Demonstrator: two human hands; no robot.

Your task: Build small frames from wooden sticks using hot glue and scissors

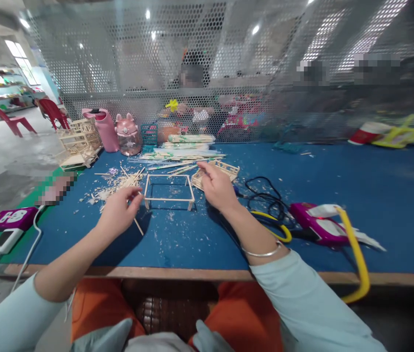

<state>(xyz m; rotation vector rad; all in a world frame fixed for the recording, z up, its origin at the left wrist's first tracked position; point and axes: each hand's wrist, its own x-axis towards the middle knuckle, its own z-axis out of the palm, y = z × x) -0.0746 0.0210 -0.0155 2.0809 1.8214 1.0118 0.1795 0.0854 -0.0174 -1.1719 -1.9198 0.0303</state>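
A rectangular frame of thin wooden sticks [170, 199] stands on short legs on the blue table. My left hand [119, 210] is just left of the frame, its fingers curled and thumb near the index finger; what they hold, if anything, is too small to tell. My right hand [217, 186] hovers right of the frame with its fingers pointing left, over the near side of a slatted stick piece [229, 171]; whether it pinches anything is hidden. A heap of short sticks and scraps [124, 183] lies beyond my left hand.
Long sticks [188, 146] lie at the back, near a pink bottle [107, 131] and a clear jar [129, 137]. A stick model [80, 142] stands back left. Purple glue guns [320, 227] [12, 218] with cables lie at both sides. A perforated screen [137, 63] bounds the table.
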